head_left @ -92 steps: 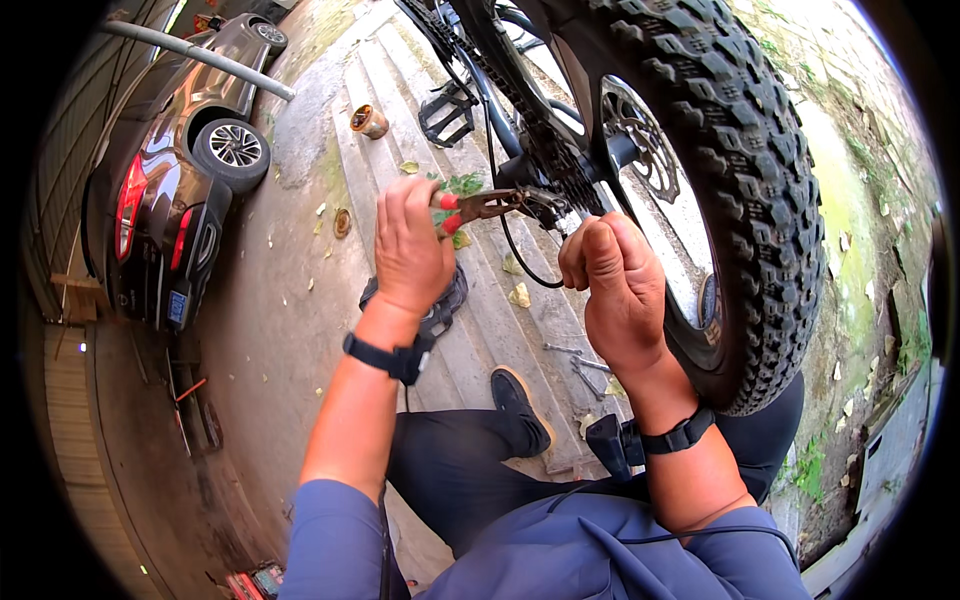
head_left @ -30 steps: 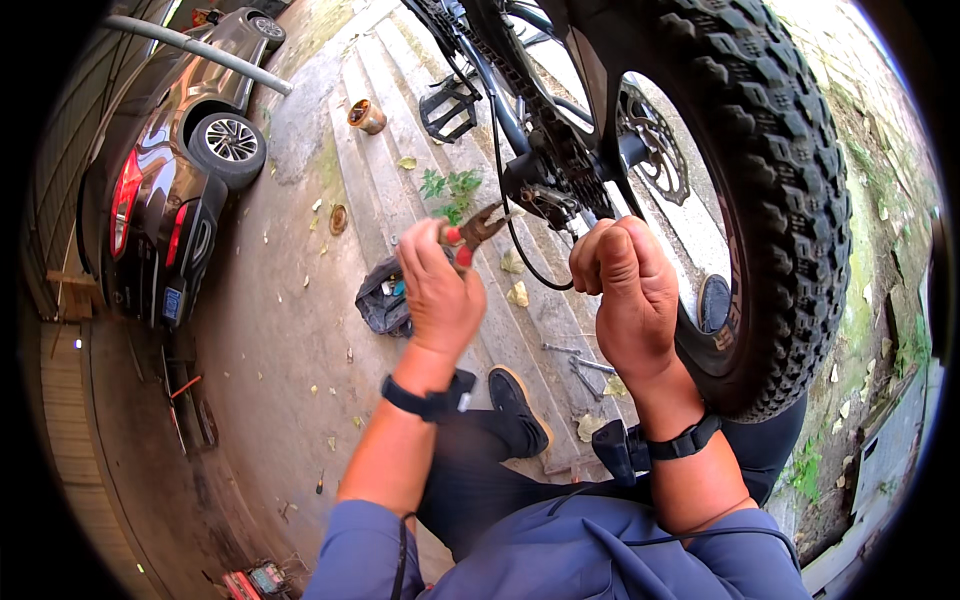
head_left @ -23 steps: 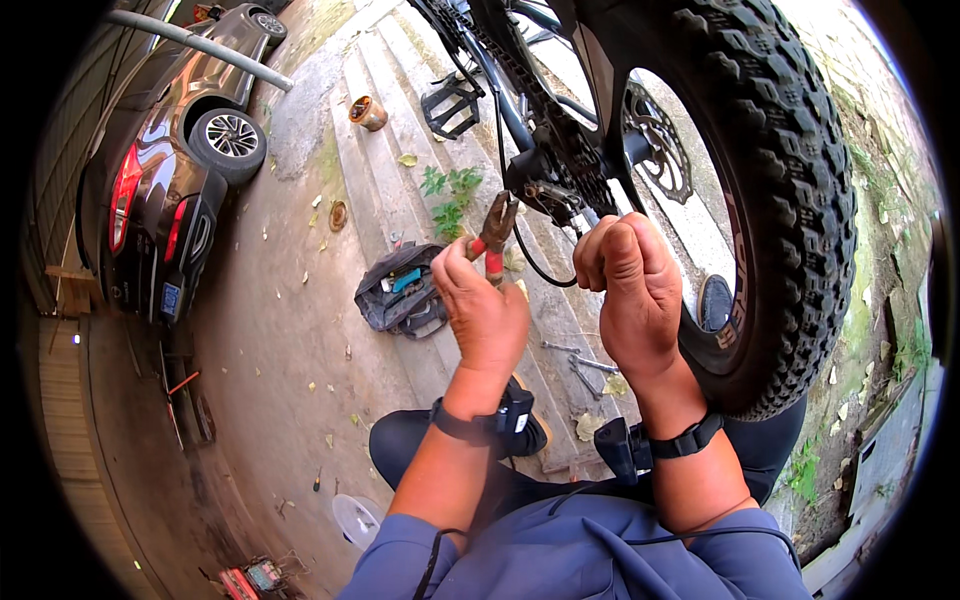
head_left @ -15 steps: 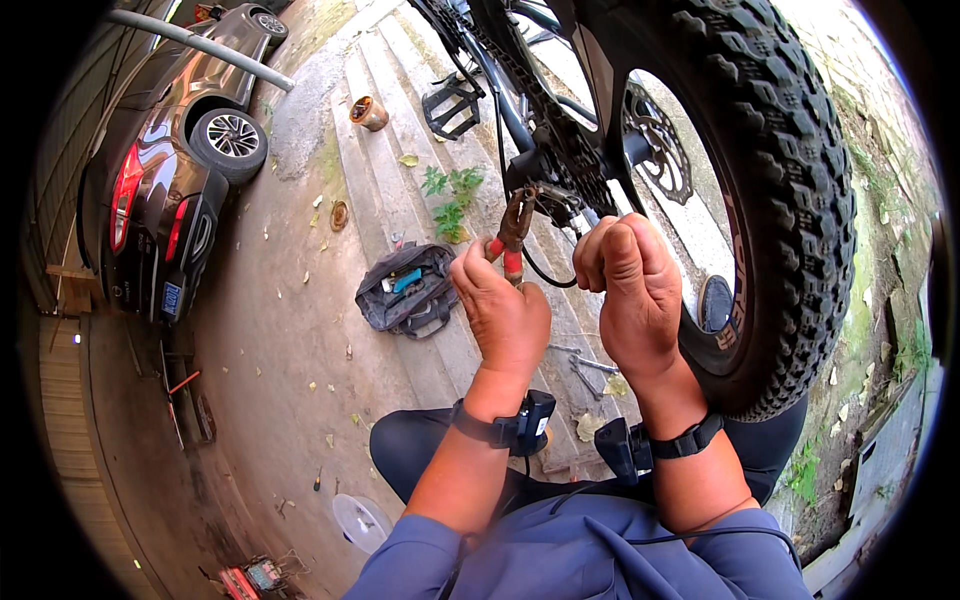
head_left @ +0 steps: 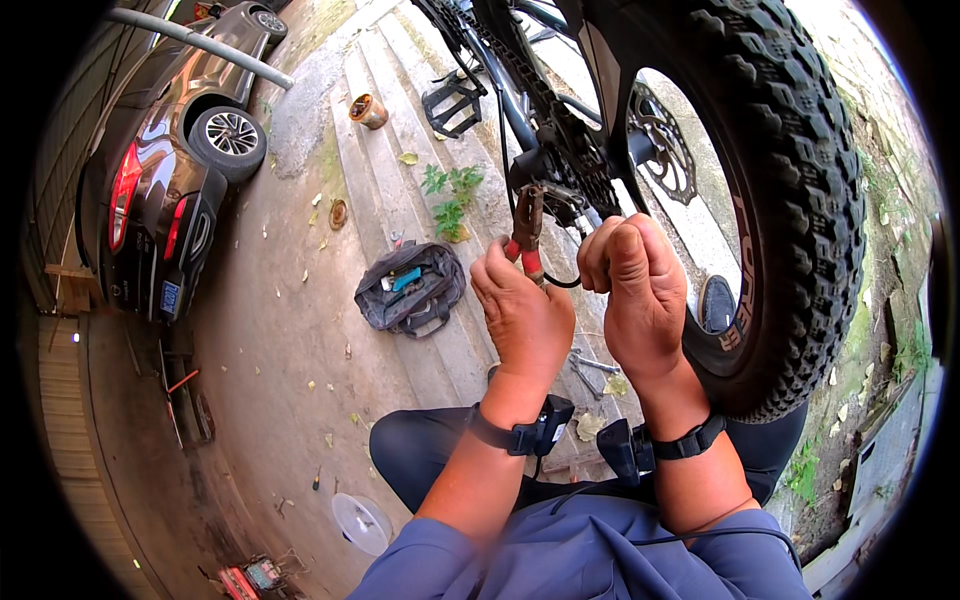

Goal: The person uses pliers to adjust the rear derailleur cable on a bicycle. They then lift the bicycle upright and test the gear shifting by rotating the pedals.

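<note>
Just above the centre of the frame, red-handled pliers (head_left: 527, 222) stand nearly upright, their long axis running up and down the picture, with the handles low and the metal head high. The left hand (head_left: 525, 315) is directly below, fingers curled in on the handles, so it has hold of the pliers and is the nearer of the two hands to them. The head lies at the left edge of the bicycle's rear derailleur (head_left: 563, 203); whether the jaws touch it or bite on anything cannot be told. To the right, at about the height of the handles, the right hand (head_left: 640, 290) is a closed fist, thumb uppermost, just below and to the right of the derailleur; what its fingers enclose is hidden. A black cable (head_left: 562, 284) curves through the gap between the pliers and that fist. The sprockets (head_left: 592, 172) sit above the fist, and the knobbly tyre (head_left: 800, 200) fills the upper right.
</note>
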`<state>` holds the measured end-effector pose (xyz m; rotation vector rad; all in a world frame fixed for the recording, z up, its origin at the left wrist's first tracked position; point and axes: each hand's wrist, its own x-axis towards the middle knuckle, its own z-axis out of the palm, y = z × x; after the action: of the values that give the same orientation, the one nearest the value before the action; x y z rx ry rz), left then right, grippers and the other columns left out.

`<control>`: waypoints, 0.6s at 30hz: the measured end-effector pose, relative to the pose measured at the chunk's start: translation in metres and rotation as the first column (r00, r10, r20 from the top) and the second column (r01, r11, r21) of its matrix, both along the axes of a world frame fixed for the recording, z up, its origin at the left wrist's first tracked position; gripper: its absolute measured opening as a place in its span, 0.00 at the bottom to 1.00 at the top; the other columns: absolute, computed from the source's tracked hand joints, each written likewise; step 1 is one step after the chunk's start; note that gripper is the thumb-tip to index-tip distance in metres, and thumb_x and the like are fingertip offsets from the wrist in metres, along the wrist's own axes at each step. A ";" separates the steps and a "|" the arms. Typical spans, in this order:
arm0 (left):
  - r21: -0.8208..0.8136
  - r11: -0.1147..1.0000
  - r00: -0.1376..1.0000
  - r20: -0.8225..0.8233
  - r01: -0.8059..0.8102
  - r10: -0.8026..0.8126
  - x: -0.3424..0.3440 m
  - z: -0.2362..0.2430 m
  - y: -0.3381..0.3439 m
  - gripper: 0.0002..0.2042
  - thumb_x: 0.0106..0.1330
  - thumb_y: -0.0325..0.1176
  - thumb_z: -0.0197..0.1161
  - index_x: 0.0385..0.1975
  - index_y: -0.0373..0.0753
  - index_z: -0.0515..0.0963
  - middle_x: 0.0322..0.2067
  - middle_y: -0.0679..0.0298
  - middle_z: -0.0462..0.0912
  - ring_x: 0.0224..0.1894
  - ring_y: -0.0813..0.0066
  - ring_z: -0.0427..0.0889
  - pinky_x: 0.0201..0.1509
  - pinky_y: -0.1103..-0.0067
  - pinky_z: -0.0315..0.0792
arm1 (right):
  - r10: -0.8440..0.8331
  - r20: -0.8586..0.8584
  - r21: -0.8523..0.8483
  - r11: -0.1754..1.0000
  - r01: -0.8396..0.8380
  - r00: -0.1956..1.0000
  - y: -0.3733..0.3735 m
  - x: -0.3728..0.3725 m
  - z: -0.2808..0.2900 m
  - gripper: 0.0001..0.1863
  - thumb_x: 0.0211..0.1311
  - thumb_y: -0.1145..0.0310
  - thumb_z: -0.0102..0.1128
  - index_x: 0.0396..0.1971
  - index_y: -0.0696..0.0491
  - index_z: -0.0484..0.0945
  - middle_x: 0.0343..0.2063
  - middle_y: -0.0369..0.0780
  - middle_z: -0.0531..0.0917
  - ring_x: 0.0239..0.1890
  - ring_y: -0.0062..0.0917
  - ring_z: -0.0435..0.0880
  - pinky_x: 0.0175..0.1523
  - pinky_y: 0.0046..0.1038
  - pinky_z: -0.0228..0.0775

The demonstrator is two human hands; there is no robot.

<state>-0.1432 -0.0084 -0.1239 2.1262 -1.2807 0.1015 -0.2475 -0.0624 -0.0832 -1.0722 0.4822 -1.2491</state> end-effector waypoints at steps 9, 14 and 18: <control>-0.039 0.990 0.969 0.215 0.133 -0.121 0.052 0.000 -0.009 0.26 0.49 0.18 0.58 0.51 0.29 0.65 0.45 0.46 0.68 0.51 0.42 0.68 0.59 0.59 0.64 | -0.027 0.025 0.007 1.000 0.027 0.999 -0.001 0.000 -0.006 0.20 0.77 0.59 0.48 0.25 0.56 0.68 0.21 0.34 0.70 0.24 0.18 0.67 0.31 0.22 0.61; 0.037 0.897 0.776 0.485 0.441 -0.402 0.129 0.030 -0.040 0.26 0.48 0.17 0.60 0.52 0.33 0.66 0.47 0.46 0.70 0.50 0.44 0.70 0.57 0.61 0.66 | -0.029 0.088 0.027 0.999 0.026 0.996 0.000 0.003 -0.004 0.21 0.76 0.59 0.51 0.24 0.56 0.70 0.21 0.33 0.72 0.24 0.17 0.68 0.30 0.21 0.62; 0.062 0.857 0.707 0.536 0.511 -0.460 0.135 0.040 -0.048 0.29 0.46 0.16 0.62 0.53 0.34 0.66 0.48 0.47 0.71 0.50 0.44 0.71 0.56 0.62 0.67 | -0.043 0.056 0.025 0.999 0.042 0.998 -0.001 0.002 -0.005 0.21 0.76 0.58 0.51 0.24 0.57 0.71 0.21 0.33 0.72 0.24 0.17 0.67 0.30 0.22 0.61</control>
<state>-0.0085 -0.0561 -0.0839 1.6517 -2.0896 0.5501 -0.2457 -0.0631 -0.0884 -1.0086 0.4773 -1.3045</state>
